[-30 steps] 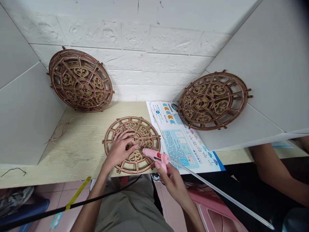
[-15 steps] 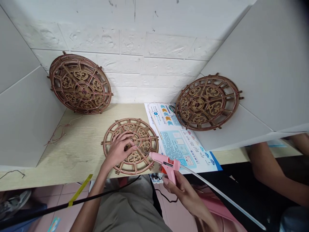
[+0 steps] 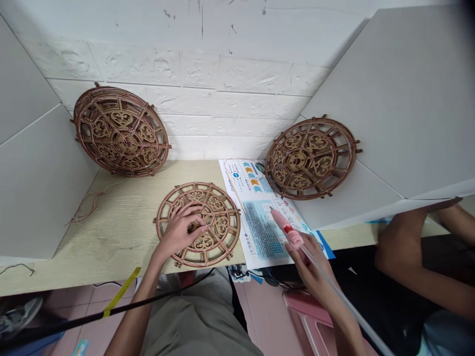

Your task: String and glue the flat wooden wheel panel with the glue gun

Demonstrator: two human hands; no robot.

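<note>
A round brown openwork panel (image 3: 221,225) with heart-like scrolls and reddish wires along its ribs lies flat on the table. My left hand (image 3: 182,228) rests over its left and middle part, thumb and forefinger curled together near the centre, other fingers stretched across it. What sits between those fingertips is too small to tell. My right hand (image 3: 309,267) is closed around a pink hot glue gun (image 3: 284,225), raised over the printed sheet right of the panel. The gun's nozzle points up and left, away from the panel. A long clear glue stick (image 3: 351,309) trails from its back.
Similar panels lean at the back left (image 3: 122,131) and back right (image 3: 311,158). The printed sheet (image 3: 261,247) lies on the table (image 3: 129,207). Loose wires (image 3: 87,205) lie at left. Grey partitions (image 3: 33,188) flank the space. Another person's arm (image 3: 404,252) shows at right.
My right hand has swung the glue gun to the right, away from the panel's edge to above the printed sheet, and turned it. My left hand has stayed on the panel.
</note>
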